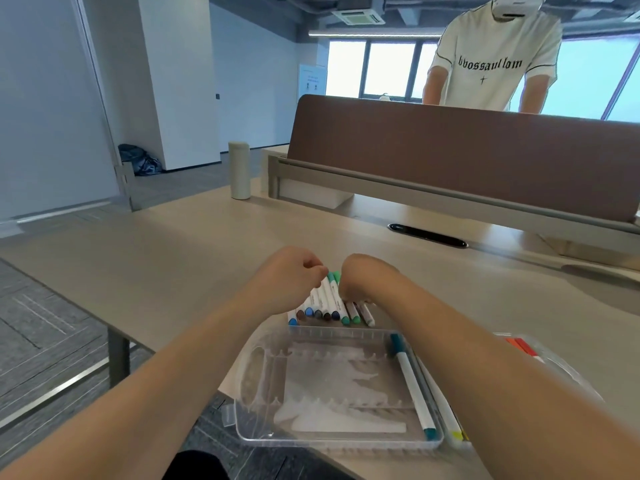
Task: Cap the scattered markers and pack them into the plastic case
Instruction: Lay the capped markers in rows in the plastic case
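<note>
Your left hand [291, 282] is curled, its fingertips pinching the far ends of the row of markers [329, 306] that lies on the desk [173, 258] just beyond the clear plastic case [332, 441]. Your right hand [363, 282] bends down over the same row, fingers hidden, so you cannot tell its grip. One teal-capped marker [414, 389] lies along the case's right side. The print on the barrels is too small to read. Opposite, a white T-shirt [491, 64] bears gothic lettering, roughly "bvossaul lom".
</note>
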Demonstrator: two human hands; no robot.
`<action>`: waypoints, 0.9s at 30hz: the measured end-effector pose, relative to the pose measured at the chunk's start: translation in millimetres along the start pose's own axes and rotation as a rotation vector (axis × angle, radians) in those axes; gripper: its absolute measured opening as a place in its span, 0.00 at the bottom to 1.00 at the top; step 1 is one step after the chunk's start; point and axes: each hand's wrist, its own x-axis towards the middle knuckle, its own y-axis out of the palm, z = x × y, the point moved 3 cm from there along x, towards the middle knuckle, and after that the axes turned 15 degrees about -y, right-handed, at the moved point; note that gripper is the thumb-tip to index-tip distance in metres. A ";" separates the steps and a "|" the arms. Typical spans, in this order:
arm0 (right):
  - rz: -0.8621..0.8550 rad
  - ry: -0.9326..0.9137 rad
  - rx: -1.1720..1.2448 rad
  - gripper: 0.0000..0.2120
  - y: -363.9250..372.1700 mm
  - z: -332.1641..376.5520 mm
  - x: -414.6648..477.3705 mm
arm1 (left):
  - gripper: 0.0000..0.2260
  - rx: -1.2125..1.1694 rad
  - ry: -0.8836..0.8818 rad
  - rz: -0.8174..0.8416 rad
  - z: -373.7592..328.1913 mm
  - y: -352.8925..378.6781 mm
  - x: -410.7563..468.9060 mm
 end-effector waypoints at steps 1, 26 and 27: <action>0.012 0.003 0.001 0.06 0.2 0.5 0.6 | 0.09 0.003 0.003 -0.003 0.5 -0.6 0.0; 0.262 -0.105 0.401 0.14 12.2 -39.5 -149.1 | 0.21 0.381 0.209 0.235 -18.0 65.7 -77.4; 0.256 -0.103 0.400 0.14 14.3 -40.5 -151.7 | 0.18 0.400 0.227 0.235 -18.2 68.2 -78.8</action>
